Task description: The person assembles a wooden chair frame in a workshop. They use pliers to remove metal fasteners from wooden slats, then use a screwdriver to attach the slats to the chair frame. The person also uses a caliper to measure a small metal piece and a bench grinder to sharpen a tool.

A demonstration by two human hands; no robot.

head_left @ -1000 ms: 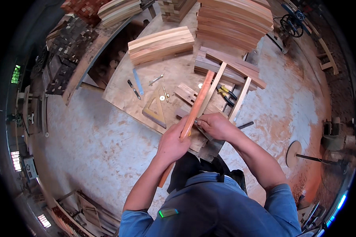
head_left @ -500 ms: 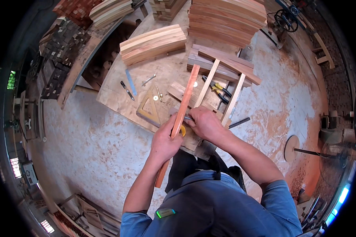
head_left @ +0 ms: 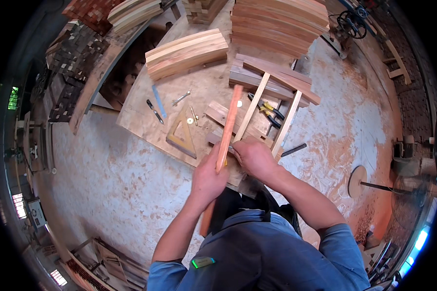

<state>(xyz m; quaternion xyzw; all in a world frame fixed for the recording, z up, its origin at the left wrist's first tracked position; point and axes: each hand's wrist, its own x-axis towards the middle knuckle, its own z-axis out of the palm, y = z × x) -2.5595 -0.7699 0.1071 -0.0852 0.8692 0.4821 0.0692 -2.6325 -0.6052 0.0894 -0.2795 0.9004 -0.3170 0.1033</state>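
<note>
Fingers (head_left: 212, 157) of the left hand (head_left: 209, 177) enclose a red stick (head_left: 231, 121), not yet put down; the right hand (head_left: 255, 156) curls, its hold unclear; two pale sticks (head_left: 255, 100) lie by the table's (head_left: 137, 117) right edge.

On the table (head_left: 136, 116), the ruler (head_left: 159, 101) lies left of the wrench (head_left: 181, 98), the set square (head_left: 181, 145) before both; the rod (head_left: 229, 131), in the left hand (head_left: 208, 179), is right of the set square.

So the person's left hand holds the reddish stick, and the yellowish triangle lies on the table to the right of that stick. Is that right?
Not quite: the head view shows the yellowish triangle left of the reddish stick, not right.
</note>
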